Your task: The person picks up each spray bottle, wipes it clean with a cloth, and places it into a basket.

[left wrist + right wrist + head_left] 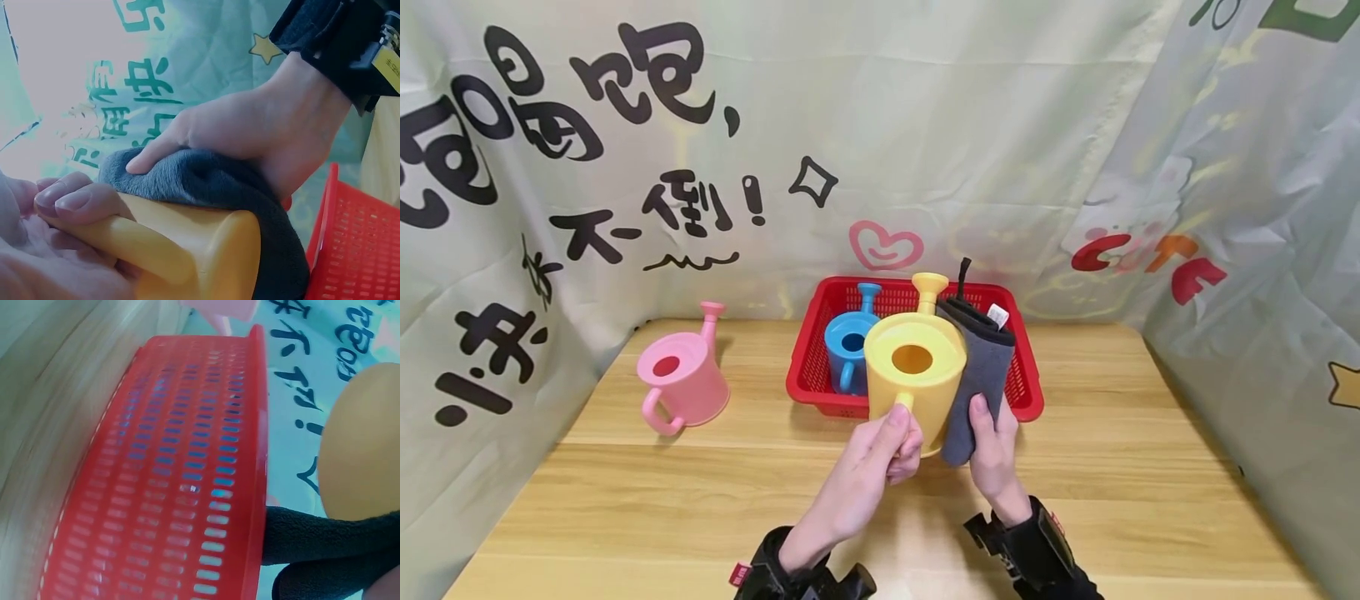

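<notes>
A yellow watering can [951, 400] is held up in front of the basket, its handle gripped by my left hand [868, 467]. My right hand [997, 454] holds a folded dark grey cloth [981, 367] against the can's right side, thumb on the near face. In the left wrist view the cloth [206, 178] lies along the yellow can [231, 250], and the left fingers [78, 203] curl round the handle. The right wrist view shows the can's round base [365, 444] beside the cloth [331, 537]; most of the right hand is out of that frame.
Behind the hands stands a red perforated basket [805, 387] with a blue watering can [842, 329] inside. A pink watering can [688, 387] stands on the wooden table [715, 508] at the left. A printed cloth backdrop [970, 150] surrounds the table.
</notes>
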A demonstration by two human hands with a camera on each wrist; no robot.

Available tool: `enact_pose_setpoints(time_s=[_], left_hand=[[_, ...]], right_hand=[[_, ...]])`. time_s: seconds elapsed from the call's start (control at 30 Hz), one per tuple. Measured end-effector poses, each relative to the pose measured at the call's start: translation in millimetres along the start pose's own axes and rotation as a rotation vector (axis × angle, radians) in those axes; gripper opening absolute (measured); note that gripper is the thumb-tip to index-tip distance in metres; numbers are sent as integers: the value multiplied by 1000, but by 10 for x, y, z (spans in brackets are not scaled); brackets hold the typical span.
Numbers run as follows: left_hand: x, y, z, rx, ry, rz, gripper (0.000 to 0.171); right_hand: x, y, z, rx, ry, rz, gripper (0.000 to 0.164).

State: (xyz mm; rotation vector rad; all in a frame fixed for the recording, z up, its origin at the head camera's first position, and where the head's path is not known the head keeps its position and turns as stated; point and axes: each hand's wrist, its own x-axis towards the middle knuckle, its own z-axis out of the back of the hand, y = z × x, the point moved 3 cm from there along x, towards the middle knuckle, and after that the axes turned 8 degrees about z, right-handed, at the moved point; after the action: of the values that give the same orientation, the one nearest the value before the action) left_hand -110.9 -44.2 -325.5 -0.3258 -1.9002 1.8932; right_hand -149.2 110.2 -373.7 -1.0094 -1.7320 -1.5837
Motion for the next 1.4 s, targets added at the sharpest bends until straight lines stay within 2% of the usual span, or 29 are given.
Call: enact_pose_setpoints(time_s=[0.07, 0.27, 0.37, 0.5, 0.67, 0.77, 0.83, 1.0, 1.07, 1.13, 1.2, 1.27, 1.4], left_hand=[[7, 4, 8, -20, -13, -8, 49], [30, 17, 36, -118, -67, -25, 51], [36, 21, 46, -184, -80, 0, 52], [34, 20, 58, -244, -97, 54, 51], [34, 15, 63, -267, -100, 97, 45], [36, 13, 63, -251, -89, 91, 44], [35, 12, 63, -242, -81, 85, 45], [23, -1, 58, -233, -34, 38, 51], [18, -14, 55, -229, -16, 17, 53], [15, -25, 53, -224, -5, 3, 53], [10, -36, 56, -220, -3, -2, 53], [5, -40, 60, -215, -2, -2, 52], [3, -39, 66, -219, -10, -12, 52]], right_hand=[[0, -16, -35, -37, 40, 102, 42], [23, -58, -185, -227, 192, 484, 47], [12, -62, -231, -325, 205, 588, 48], [-28, -81, -270, -369, 207, 650, 52], [-53, -132, -259, -334, 205, 639, 50], [-39, -157, -225, -245, 207, 563, 47], [-26, -163, -193, -171, 197, 449, 47], [-15, -123, -104, -25, 109, 84, 54], [-10, -101, -82, 8, 89, 1, 52], [-7, -85, -70, 18, 86, -40, 51], [-7, -78, -68, 8, 92, -25, 53], [-13, -82, -72, -17, 104, 37, 54], [-18, -93, -120, -96, 147, 295, 48]])
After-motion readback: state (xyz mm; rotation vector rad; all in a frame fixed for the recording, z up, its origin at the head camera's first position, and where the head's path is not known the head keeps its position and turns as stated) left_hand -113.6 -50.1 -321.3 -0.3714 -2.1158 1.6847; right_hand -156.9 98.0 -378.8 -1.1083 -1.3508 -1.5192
